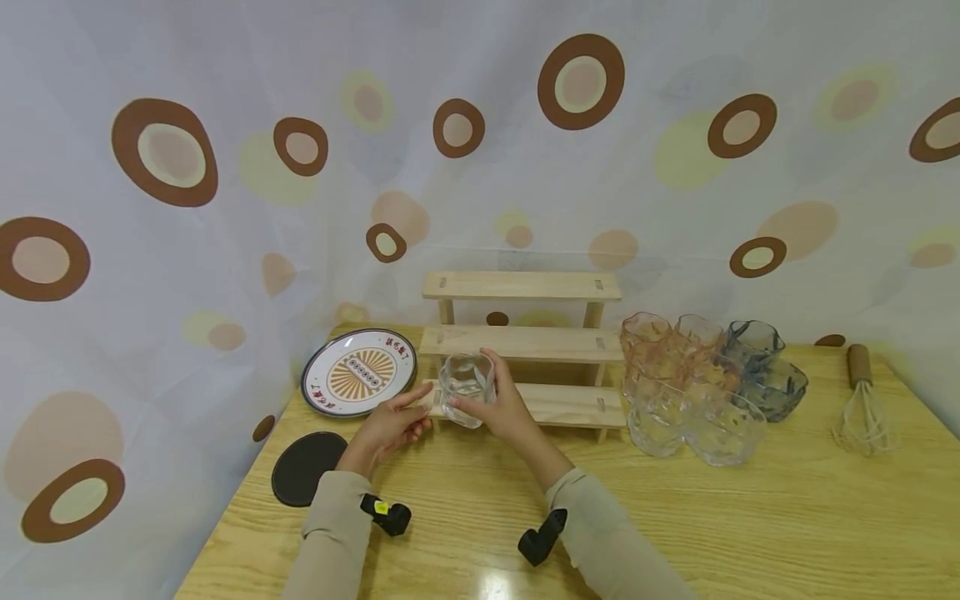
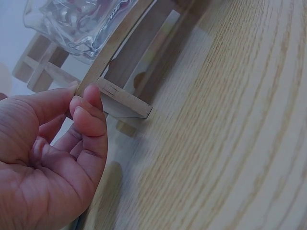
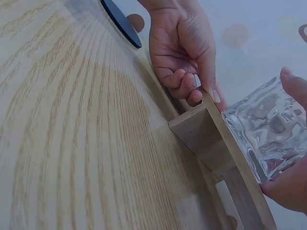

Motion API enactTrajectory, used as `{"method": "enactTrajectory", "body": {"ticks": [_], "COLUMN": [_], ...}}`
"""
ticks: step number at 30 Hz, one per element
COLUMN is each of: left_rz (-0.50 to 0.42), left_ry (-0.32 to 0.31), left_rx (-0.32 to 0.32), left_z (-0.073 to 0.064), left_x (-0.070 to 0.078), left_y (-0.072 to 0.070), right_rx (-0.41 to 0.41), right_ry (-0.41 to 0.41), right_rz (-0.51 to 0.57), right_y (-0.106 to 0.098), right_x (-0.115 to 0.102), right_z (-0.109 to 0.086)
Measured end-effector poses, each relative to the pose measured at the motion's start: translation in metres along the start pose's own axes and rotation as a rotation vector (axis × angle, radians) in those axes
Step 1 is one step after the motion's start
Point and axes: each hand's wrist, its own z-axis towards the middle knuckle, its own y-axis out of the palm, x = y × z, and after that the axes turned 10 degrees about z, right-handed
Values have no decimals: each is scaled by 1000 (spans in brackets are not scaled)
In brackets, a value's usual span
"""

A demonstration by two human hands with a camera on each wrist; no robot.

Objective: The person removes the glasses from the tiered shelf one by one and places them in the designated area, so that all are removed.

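A clear, wavy-sided glass (image 1: 467, 385) stands upright at the left end of the lowest step of a three-step wooden shelf (image 1: 558, 403). My right hand (image 1: 508, 408) grips the glass around its right side, thumb in front. In the right wrist view the base of the glass (image 3: 268, 127) is right at the board. At the board's left corner, my left hand (image 1: 386, 429) pinches the edge, thumb above and curled fingers below, as the left wrist view of this hand (image 2: 62, 148) shows.
Right of the shelf stand pink glasses (image 1: 645, 333), blue glasses (image 1: 776, 390) and clear glasses (image 1: 723, 429). A whisk (image 1: 862, 408) lies farther right. On the left are a patterned oval plate (image 1: 360, 372) and a black round mat (image 1: 309, 468). A patterned curtain (image 1: 480, 200) hangs behind.
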Motion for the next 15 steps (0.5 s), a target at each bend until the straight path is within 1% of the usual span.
{"method": "enactTrajectory", "body": {"ticks": [9,15], "left_rz": [-22,-21], "left_ry": [-13,-3], "left_rx": [5,13], "left_z": [1,0], "left_x": [-1,0], "left_y": [2,1], "right_rx": [43,48], "right_ry": [3,15], "right_rz": [37,96], "right_y": [-3,-15], "right_x": [-2,-5], "right_z": [-7,-13]}}
